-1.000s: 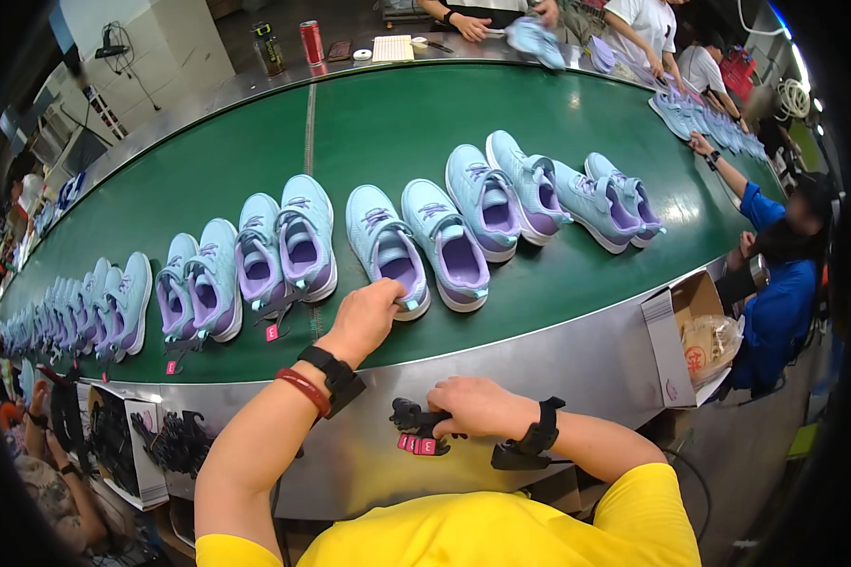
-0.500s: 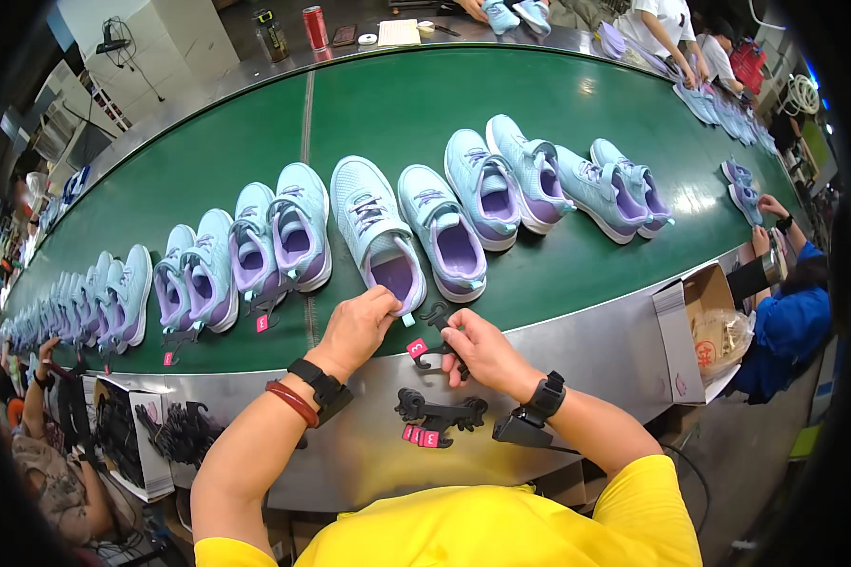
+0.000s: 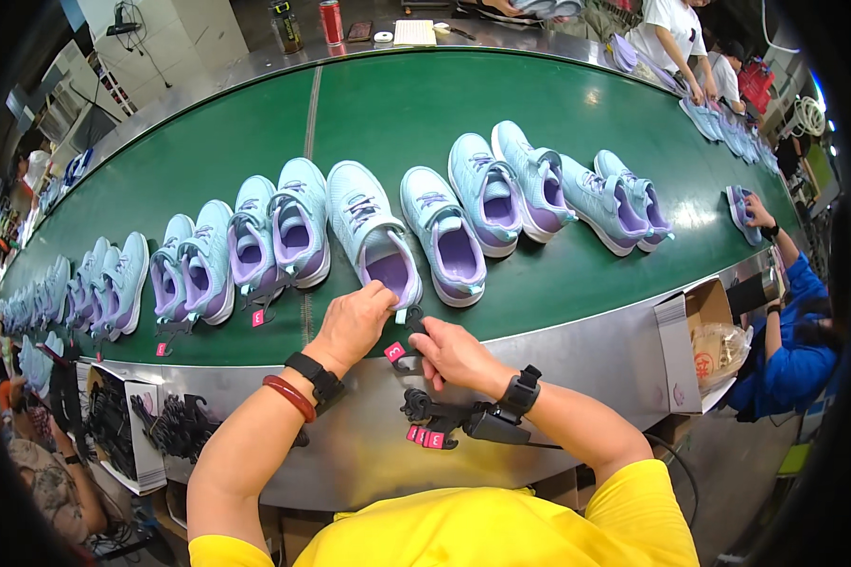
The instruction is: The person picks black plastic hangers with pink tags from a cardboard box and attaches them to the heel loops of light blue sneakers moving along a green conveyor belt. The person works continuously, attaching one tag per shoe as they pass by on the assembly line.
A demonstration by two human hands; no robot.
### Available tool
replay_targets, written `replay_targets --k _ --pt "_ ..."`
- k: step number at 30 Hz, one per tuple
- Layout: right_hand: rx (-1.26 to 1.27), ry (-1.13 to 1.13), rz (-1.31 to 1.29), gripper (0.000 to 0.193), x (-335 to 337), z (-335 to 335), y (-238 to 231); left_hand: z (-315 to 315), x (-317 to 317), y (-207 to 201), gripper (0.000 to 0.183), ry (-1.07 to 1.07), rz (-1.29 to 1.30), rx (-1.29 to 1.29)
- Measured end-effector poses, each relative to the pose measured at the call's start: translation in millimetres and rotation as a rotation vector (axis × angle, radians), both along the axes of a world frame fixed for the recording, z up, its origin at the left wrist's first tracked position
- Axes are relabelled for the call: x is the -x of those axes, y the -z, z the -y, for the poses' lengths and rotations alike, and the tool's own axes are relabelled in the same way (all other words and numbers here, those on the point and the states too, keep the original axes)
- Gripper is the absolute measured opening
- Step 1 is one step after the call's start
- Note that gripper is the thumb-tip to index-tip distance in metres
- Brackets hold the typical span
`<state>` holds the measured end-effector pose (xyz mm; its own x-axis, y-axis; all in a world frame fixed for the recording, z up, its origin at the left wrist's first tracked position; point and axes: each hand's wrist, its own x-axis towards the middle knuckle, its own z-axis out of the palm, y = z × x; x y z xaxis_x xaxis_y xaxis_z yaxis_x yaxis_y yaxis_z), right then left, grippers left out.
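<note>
My left hand [image 3: 355,323] pinches the heel of a light blue sneaker [image 3: 361,208] with a purple lining, its toe pointing away from me. My right hand [image 3: 456,353] grips a black plastic shoe hanger [image 3: 414,319] bearing a pink tag [image 3: 394,352], its upper end close to that heel. The matching sneaker [image 3: 432,210] stands just right of it on the green belt [image 3: 350,94]. Below my right hand, several more black hangers [image 3: 433,408] with pink tags lie on the metal ledge [image 3: 350,435], partly covered by my wrist gear.
Paired sneakers [image 3: 298,203] with hangers at their heels line the belt leftward; more pairs [image 3: 531,180] stand to the right. Boxes flank me: one of black hangers [image 3: 113,430] at left, a carton [image 3: 676,354] at right. A co-worker in blue [image 3: 792,331] handles a shoe at far right.
My right hand has carried the hanger slightly left, nearer the sneaker's heel. My left hand keeps its pinch there. The co-worker in blue has taken hold of a shoe at far right.
</note>
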<state>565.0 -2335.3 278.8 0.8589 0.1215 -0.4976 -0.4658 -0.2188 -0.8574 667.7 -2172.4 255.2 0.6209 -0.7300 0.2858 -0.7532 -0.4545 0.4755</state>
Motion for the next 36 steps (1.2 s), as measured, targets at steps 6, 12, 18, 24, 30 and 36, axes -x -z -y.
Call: replay_targets --k 6,12,18,24,30,36 --pt "-0.122 -0.025 -0.116 0.025 -10 7 7 2 -11 -1 0.013 0.002 -0.001 -0.007" --pt "-0.194 0.094 -0.088 0.023 -19 -2 7 4 -18 -1 0.012 -0.030 -0.031 0.036" --pt "-0.204 0.067 -0.132 0.023 -14 -11 12 6 -20 -1 0.011 -0.008 -0.051 0.007" --pt "-0.416 0.220 -0.114 0.021 -10 -13 20 6 -23 1 0.014 0.016 -0.074 0.032" --pt "-0.497 0.275 -0.019 0.020 -11 -20 29 2 -26 2 0.022 0.062 -0.139 0.089" --pt "-0.488 0.270 -0.042 0.021 -14 -24 30 4 -33 -1 0.022 0.061 -0.183 0.055"
